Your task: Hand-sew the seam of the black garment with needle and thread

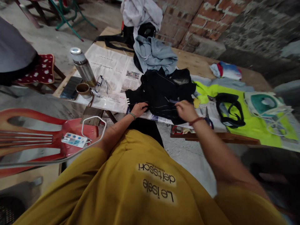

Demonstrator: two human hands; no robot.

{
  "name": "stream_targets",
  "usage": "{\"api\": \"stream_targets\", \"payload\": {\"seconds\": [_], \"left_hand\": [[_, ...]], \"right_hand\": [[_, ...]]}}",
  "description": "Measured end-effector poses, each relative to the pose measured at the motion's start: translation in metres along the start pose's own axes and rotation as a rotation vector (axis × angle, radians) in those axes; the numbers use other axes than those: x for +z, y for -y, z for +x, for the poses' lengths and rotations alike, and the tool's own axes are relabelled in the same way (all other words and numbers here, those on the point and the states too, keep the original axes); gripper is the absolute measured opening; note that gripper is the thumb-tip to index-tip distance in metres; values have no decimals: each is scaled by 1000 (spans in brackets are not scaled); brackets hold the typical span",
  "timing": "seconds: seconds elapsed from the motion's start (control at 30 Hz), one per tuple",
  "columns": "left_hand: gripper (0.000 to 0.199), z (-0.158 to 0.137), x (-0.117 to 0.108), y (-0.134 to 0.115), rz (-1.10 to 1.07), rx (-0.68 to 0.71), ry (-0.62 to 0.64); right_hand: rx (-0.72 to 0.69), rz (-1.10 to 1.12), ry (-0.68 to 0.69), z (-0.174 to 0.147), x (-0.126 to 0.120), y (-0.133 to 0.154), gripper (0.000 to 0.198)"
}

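Note:
A black garment with thin white lines lies bunched at the table's front edge. At its left end my left hand is closed, fingers pinching the dark cloth. My right hand is closed over the garment's right side. A small bluish-purple strip shows by its fingertips; whether it is a tool or part of the cloth I cannot tell. Just right of that hand are dark-handled scissors and a small yellow piece. Grey-blue cloth is heaped behind the garment.
Left on the newspaper-covered table stand a steel flask and a brown cup, beside glasses and a phone. Rightward are a black strap, neon-yellow cloth and an iron. A red chair holds a power strip.

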State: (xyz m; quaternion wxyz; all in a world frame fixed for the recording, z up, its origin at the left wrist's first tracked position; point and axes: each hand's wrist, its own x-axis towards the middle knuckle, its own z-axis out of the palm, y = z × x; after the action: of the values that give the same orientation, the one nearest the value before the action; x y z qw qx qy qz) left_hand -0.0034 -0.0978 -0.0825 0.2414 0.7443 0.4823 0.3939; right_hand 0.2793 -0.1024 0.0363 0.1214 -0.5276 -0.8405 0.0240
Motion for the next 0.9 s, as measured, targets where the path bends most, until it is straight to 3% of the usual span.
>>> {"api": "stream_targets", "payload": {"seconds": [0.17, 0.33, 0.47, 0.9], "left_hand": [[21, 1, 1, 2, 3, 11, -7], [24, 0, 2, -1, 120, 66, 77], [26, -8, -9, -9, 298, 151, 176], [26, -47, -61, -25, 642, 96, 344]], "right_hand": [[76, -175, 195, -18, 50, 36, 27], [266, -242, 155, -31, 56, 17, 22], [328, -222, 163, -36, 67, 11, 22], [279, -26, -204, -58, 105, 0, 16]]}}
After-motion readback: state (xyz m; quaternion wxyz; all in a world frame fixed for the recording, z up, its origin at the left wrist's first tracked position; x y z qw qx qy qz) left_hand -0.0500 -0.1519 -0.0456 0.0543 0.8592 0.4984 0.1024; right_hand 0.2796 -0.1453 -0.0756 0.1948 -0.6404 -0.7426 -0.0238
